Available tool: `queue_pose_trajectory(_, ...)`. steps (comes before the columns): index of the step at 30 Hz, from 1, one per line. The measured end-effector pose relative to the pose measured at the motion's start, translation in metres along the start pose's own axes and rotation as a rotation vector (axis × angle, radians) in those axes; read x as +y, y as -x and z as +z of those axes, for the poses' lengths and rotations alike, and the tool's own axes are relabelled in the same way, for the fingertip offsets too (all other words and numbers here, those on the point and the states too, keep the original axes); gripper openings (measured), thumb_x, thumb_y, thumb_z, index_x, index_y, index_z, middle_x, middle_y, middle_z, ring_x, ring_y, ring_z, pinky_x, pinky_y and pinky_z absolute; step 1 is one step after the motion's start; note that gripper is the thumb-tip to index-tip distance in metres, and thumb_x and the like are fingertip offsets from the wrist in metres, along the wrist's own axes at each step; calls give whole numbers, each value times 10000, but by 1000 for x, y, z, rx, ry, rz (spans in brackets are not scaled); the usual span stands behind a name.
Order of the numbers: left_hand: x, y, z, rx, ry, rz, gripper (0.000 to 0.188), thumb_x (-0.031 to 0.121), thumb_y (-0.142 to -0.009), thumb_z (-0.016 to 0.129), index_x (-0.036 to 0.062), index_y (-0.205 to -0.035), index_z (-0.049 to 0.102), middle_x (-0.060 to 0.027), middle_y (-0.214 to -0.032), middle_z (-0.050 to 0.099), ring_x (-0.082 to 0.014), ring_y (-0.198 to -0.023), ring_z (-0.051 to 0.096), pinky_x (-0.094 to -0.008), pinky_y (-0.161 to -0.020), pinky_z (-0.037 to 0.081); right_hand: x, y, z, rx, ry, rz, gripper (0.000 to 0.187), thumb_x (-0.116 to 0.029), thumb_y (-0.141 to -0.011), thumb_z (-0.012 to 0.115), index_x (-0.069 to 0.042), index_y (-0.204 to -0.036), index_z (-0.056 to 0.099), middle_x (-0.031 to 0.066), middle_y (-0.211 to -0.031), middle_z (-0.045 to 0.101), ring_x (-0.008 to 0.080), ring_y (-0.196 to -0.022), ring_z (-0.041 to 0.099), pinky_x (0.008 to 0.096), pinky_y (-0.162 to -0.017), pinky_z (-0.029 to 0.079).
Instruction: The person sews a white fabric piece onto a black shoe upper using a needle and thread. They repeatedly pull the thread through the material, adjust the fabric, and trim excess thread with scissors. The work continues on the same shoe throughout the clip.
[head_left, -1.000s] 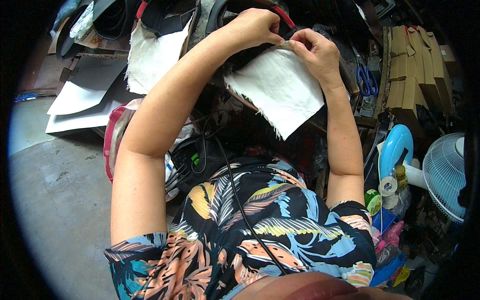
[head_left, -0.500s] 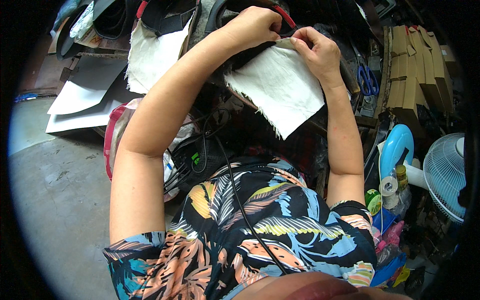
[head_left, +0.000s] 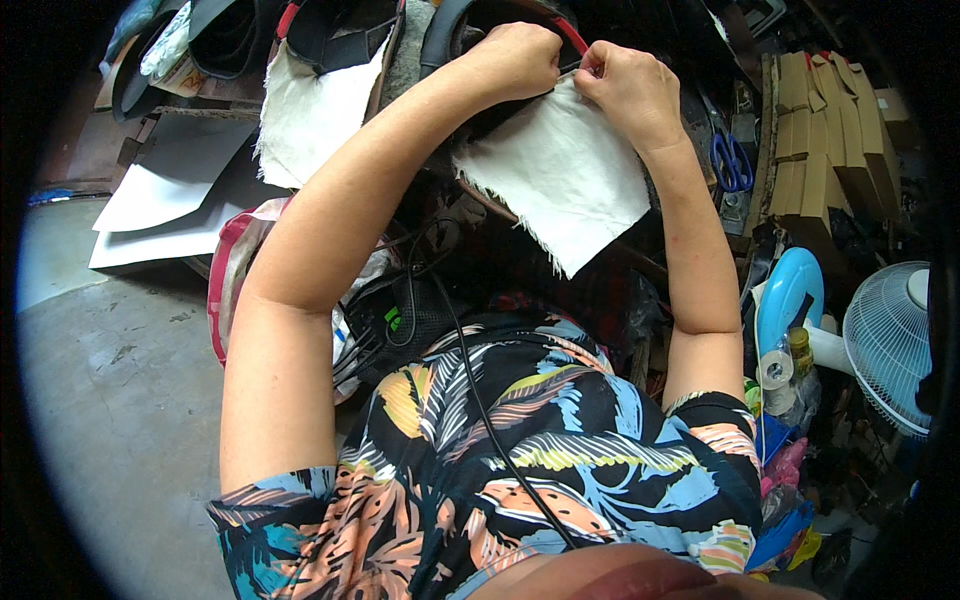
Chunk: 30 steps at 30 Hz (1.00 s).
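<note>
A frayed piece of white cloth [head_left: 560, 185] hangs down at the far middle, its narrow upper end between my hands. My right hand [head_left: 640, 100] is closed, thumb and fingers pinching the cloth at that upper end. Close beside it, my left hand [head_left: 515, 62] is curled shut with its fingertips turned away, so what it grips is hidden. Behind both hands lies a black curved piece [head_left: 440, 35] with a red edge, partly covered by my left hand. To the left, a second white cloth [head_left: 315, 110] hangs from a similar black and red piece [head_left: 345, 50].
Blue-handled scissors [head_left: 731, 162] lie right of my right hand, near stacked brown cardboard [head_left: 825, 150]. A fan [head_left: 890, 345] stands at the right. White sheets [head_left: 165, 195] stick out at the left above the grey floor [head_left: 120, 380]. A black cable [head_left: 470, 370] runs down across my shirt.
My right hand has turned, and its fingers are curled tighter at the cloth. My left hand has come slightly nearer and closed more. The cloth's upper part is drawn up into folds.
</note>
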<state>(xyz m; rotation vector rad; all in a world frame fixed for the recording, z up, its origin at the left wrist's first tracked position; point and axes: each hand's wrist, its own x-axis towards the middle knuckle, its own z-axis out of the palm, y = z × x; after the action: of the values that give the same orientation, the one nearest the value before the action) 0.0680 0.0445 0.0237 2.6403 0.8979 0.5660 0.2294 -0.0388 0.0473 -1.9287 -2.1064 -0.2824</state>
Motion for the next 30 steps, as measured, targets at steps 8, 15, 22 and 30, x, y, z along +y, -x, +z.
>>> queue_pose_trajectory(8,7,0,1,-8,-58,-25,262,249,-751,695,4,-837,727,-220,-842,702,-371,-850,699,-450,-802,555,5,5,12,107,-6,-3,201,-276,-847,739,-134,-979,686,38,-716,717,169,-657,710,297,-615,549)
queue_pose_trajectory(15,10,-4,2,-26,-109,-62,346,310,-735,739,-8,-873,750,-224,-877,717,-364,-881,713,-446,-836,567,33,7,17,102,-665,255,317,-221,-868,749,-68,-1114,622,55,-753,721,123,-656,685,252,-601,508)
queue_pose_trajectory(22,13,-9,1,-50,-92,-141,396,364,-749,760,5,-915,753,-211,-882,722,-356,-899,716,-449,-842,568,19,15,17,67,-415,177,393,-284,-836,796,-89,-1139,639,30,-791,696,140,-690,678,261,-612,527)
queue_pose_trajectory(30,11,-8,2,-69,-89,-145,410,397,-768,765,17,-921,755,-206,-898,721,-367,-918,708,-455,-856,556,-5,57,-7,57,-195,168,450,-429,-872,721,-112,-1155,574,114,-794,693,320,-719,704,429,-686,555)
